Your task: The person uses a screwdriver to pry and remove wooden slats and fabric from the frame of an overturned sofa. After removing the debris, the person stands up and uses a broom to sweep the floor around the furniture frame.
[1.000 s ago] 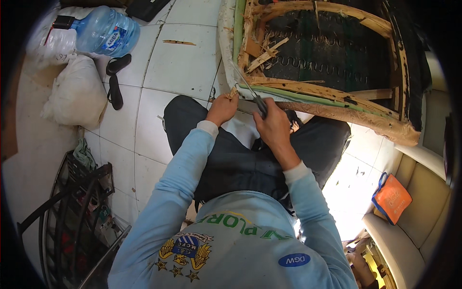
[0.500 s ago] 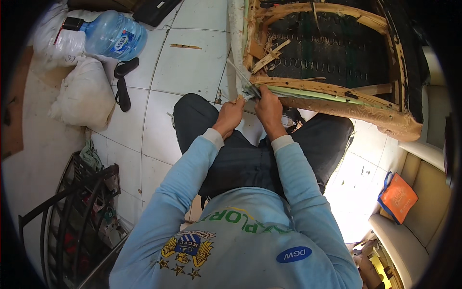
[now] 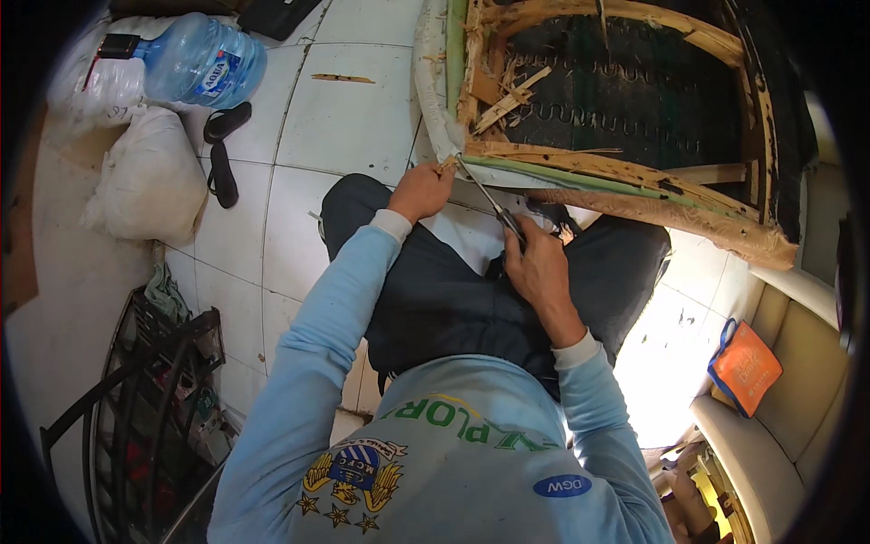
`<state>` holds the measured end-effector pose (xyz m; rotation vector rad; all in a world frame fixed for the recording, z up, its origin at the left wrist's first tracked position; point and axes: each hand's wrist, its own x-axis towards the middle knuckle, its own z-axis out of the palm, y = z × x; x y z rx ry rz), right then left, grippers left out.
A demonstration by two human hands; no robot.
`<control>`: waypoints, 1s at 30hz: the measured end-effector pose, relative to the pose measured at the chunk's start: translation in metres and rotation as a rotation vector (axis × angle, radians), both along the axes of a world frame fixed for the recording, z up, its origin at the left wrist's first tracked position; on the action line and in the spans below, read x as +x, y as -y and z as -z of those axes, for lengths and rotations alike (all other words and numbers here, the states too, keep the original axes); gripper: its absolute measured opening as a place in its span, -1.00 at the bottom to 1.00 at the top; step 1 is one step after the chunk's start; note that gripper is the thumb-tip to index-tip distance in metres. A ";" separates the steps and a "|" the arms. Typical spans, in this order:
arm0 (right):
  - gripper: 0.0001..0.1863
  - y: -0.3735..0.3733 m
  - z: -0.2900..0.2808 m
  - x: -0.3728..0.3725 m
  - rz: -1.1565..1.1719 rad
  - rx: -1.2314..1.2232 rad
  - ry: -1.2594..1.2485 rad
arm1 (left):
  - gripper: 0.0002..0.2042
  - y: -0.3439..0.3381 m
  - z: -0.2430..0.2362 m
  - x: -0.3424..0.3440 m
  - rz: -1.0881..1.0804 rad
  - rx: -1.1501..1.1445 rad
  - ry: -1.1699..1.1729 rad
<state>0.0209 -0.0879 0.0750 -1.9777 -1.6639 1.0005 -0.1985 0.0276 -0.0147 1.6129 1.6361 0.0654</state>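
Scissors (image 3: 494, 201) in right hand (image 3: 541, 265), left hand (image 3: 420, 190) pinching fabric edge (image 3: 446, 165)

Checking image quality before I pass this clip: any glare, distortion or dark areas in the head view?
Head view: fisheye bends the floor tile lines, and black vignette rings the rim; sunlight blows out the floor patch at right; both hands, left and right, and the wooden sofa frame are sharp and evenly lit.

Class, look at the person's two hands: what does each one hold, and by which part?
The right hand grips a slim metal tool by its handle end. The left hand pinches the torn fabric edge at the corner of the wooden sofa frame.
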 end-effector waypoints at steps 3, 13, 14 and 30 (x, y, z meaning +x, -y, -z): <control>-0.69 0.006 0.000 0.001 0.010 -0.071 -0.014 | -0.47 0.006 0.001 0.005 -0.039 0.073 -0.015; -0.67 0.009 0.006 -0.001 0.017 -0.003 -0.021 | -0.46 0.010 -0.012 0.013 -0.120 0.088 -0.002; -0.68 0.009 0.006 -0.002 0.023 0.017 -0.051 | -0.45 0.010 -0.010 0.012 -0.117 0.091 0.003; -0.68 0.012 0.015 -0.006 0.040 0.065 -0.067 | -0.48 0.008 -0.012 0.015 -0.124 0.069 -0.012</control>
